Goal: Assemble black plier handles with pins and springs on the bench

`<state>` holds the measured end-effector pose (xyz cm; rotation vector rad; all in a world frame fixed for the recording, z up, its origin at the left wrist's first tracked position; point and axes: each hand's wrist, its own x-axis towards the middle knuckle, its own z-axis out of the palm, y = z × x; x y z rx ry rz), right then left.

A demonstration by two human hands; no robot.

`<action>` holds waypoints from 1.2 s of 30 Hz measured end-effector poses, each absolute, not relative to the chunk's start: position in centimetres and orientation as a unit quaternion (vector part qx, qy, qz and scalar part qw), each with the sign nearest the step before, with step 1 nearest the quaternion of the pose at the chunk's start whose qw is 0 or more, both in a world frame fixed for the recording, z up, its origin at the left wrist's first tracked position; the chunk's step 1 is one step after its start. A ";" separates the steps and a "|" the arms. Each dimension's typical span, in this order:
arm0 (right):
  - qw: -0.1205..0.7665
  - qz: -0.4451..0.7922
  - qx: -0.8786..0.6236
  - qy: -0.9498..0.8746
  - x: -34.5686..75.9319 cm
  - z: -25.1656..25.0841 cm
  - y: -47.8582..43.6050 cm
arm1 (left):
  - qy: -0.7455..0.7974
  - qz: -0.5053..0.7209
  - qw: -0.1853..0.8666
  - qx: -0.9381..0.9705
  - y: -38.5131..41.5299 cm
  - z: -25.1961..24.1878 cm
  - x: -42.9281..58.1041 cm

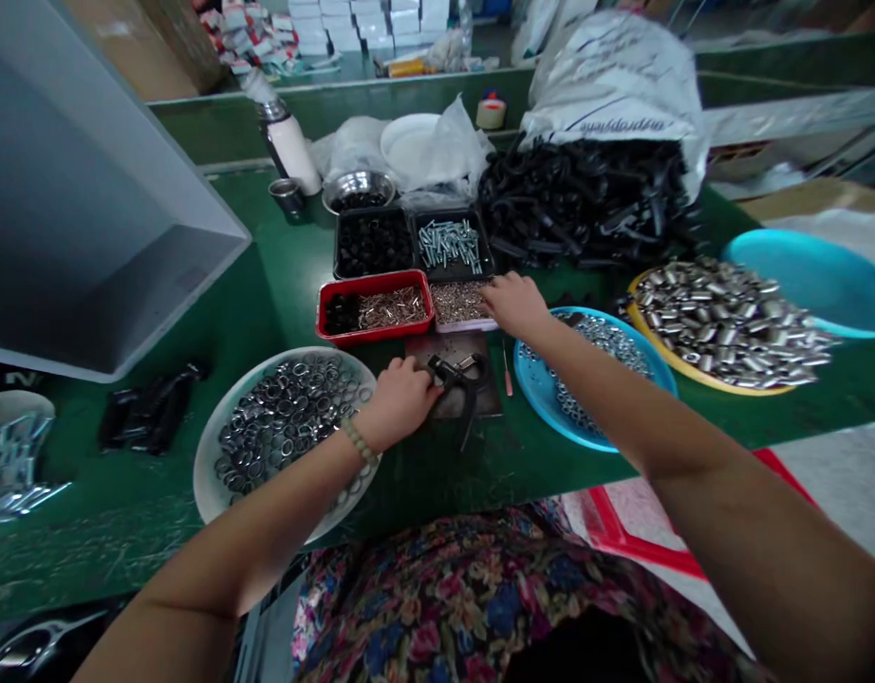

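My left hand (403,396), a beaded bracelet at its wrist, is closed on the end of a black plastic handle-like part (468,396). A shiny metal piece sits near the top of this part, which rests over a flat metal plate (489,402). My right hand (517,302) reaches into a pale tray of small copper-coloured pieces (456,302), its fingers bent down together at the right end; what the fingertips pinch is too small to make out. Left of that tray stands a red tray (373,334) with black parts and copper-coloured pins.
A white bowl of metal rings (288,417) lies left, a blue basin of small metal parts (586,432) right. Beyond are a tray of screws (448,244), a heap of black parts (586,204) and metal sleeves (729,323). A thin screwdriver (508,379) lies beside the plate.
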<state>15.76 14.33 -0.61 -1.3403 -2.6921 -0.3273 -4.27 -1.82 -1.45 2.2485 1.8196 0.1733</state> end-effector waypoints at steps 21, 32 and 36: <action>0.184 0.161 -0.387 -0.889 17.6 -3.2 6.6 | 0.593 0.075 -0.029 0.801 14.3 -1.0 -0.8; 0.134 0.047 -0.371 -0.918 16.4 -4.7 6.6 | 0.596 0.148 0.006 0.789 13.8 -0.8 -1.4; 0.137 0.030 -0.352 -0.925 16.5 -4.8 6.1 | 0.598 0.204 0.032 0.775 13.7 -0.2 -1.5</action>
